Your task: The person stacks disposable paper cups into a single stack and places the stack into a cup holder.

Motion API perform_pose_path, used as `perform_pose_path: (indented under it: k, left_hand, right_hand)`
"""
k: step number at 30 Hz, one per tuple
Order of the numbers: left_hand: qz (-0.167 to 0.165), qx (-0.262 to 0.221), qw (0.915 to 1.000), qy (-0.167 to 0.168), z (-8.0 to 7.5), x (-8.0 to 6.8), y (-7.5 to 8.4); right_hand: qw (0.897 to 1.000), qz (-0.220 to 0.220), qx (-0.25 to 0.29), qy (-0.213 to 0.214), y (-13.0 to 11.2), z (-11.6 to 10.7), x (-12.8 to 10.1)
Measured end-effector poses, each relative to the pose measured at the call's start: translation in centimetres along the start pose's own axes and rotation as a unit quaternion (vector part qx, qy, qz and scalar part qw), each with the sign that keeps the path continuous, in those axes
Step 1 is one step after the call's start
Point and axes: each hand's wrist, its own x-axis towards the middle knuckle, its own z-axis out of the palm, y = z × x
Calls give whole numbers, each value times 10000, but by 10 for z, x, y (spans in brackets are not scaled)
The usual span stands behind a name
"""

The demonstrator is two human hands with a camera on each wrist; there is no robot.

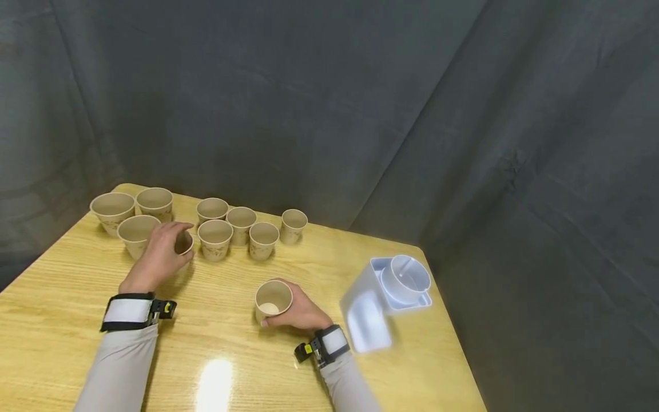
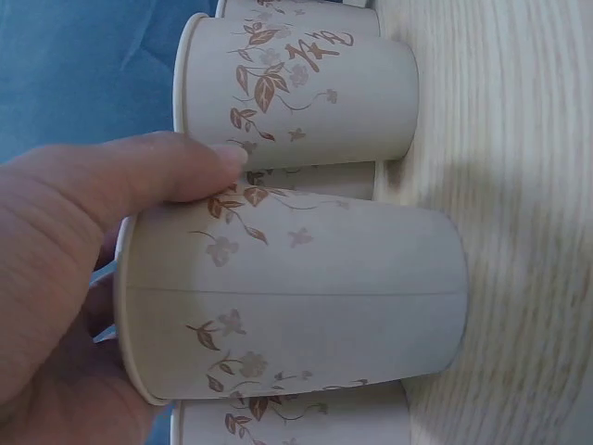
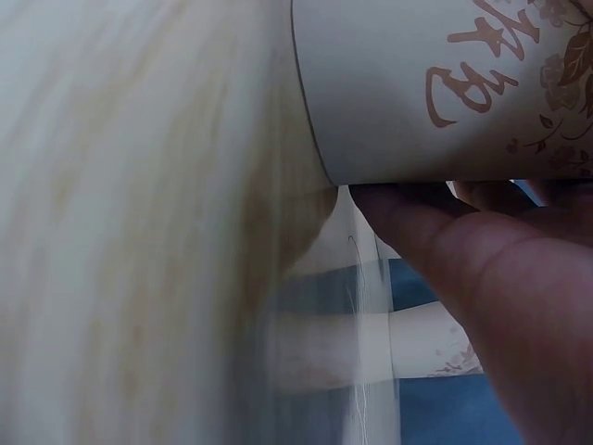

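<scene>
My left hand [image 1: 162, 252] grips a tan paper cup [image 1: 183, 245] by its rim, beside the larger cups on the left. In the left wrist view this held paper cup [image 2: 296, 297], printed with brown leaves and flowers, stands close against other cups, the thumb along its side. Nearer the middle of the table, my right hand [image 1: 301, 309] holds another paper cup [image 1: 273, 300] around its side, mouth up and tilted slightly toward the head camera. The right wrist view shows that cup [image 3: 435, 93] low at the wooden surface, with brown lettering on its wall.
Three larger paper cups [image 1: 112, 210] stand at the table's back left. Several smaller paper cups [image 1: 215, 239] stand along the back edge. On the right is a white plastic container [image 1: 362, 312] with a round white vessel [image 1: 407, 280] on top. Dark cloth [image 1: 288, 103] hangs behind the wooden table [image 1: 247, 366].
</scene>
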Motion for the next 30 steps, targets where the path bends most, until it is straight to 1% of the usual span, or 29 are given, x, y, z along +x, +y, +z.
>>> perform_pose_path:
  k: [6, 10, 14, 19, 22, 25, 28, 30]
  left_hand:
    - [11, -1, 10000, -18, 1, -3, -1]
    - [-55, -134, 9998, -135, 2, -4, 2]
    - [-20, -309, 9992, -237, 5, 1, 6]
    - [109, -256, 9994, -210, 2, 4, 7]
    - [-54, -136, 9995, -288, 0, 5, 8]
    - [-394, -79, 9981, -472, -3, 4, 10]
    - [-709, -120, 9954, -627, -6, 2, 12]
    - [-765, -202, 9951, -598, -8, 1, 12]
  right_hand:
    - [10000, 25, 64, -1, -1, 3, -1]
    - [10000, 10, 53, -64, -1, 3, -2]
    - [10000, -7, -4, -72, -3, -1, 0]
    - [9999, -41, 16, -135, -7, -2, 4]
    - [9998, -21, -23, -172, -8, -3, 4]
    - [9999, -2, -115, -108, -9, -4, 4]
    - [9998, 51, -179, -61, -8, -4, 3]
    - [9997, 90, -233, -72, -7, -3, 2]
